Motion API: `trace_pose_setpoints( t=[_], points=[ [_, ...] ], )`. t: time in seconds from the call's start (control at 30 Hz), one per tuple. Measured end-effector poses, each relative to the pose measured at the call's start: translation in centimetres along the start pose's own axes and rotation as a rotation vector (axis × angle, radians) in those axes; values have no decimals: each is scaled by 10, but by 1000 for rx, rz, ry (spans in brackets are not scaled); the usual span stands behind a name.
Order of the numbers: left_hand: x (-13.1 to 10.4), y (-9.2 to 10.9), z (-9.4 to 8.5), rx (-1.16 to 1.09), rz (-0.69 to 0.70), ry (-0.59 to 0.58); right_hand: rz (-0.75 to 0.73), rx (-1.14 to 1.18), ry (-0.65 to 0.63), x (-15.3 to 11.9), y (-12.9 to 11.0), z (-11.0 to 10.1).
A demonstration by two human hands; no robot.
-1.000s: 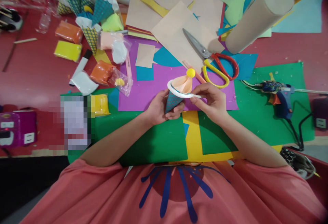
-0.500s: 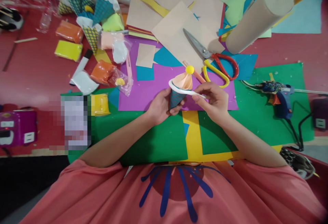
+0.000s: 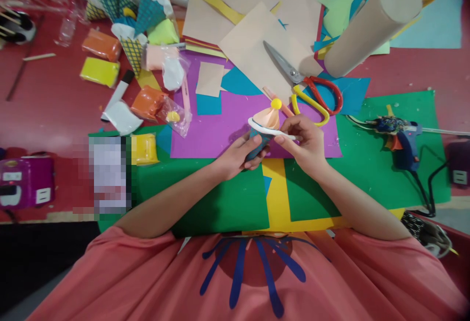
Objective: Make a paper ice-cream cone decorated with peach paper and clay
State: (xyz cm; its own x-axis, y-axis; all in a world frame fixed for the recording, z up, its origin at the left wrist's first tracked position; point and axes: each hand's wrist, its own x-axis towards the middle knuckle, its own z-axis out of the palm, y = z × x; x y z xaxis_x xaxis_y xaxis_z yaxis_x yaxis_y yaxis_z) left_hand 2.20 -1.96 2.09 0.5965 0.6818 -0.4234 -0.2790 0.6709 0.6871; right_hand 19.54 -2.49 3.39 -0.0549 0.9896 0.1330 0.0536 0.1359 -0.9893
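Note:
My left hand is wrapped round a small blue paper ice cream cone, its thumb on the near side just under the rim. Peach folds fill the cone's top, with a yellow ball at the tip. Around the rim runs a white clay strip, whose loose end reaches right. Between thumb and fingers, my right hand pinches that end. Scissors with one red and one yellow handle lie half open on paper beyond my hands.
Finished paper cones are bunched at the back left, near packets of coloured clay. A glue gun rests on the green sheet at right. A thick cardboard tube stands at the back right.
The cone has shifted slightly right and tilted. My left thumb now presses near its rim. My right hand keeps its pinch on the white strip.

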Motion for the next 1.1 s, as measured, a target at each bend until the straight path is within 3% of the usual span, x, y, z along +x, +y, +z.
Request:
trace_pose_setpoints(
  t=[0.27,0.5,0.7,0.93,1.1],
  points=[
    [-2,-2,2,38,3,1,53,-17,-5,4,1,0],
    [-3,0,1,-57,-76,-44,30,65,-51,3,2,-1],
    [1,1,-1,-195,-131,-124,-39,29,-18,-1,3,-2],
    [0,8,-1,-285,-187,-114,-147,12,7,-3,7,-2],
    [-1,11,-7,-346,-199,-179,-254,-22,8,-7,5,-1]
  ],
)
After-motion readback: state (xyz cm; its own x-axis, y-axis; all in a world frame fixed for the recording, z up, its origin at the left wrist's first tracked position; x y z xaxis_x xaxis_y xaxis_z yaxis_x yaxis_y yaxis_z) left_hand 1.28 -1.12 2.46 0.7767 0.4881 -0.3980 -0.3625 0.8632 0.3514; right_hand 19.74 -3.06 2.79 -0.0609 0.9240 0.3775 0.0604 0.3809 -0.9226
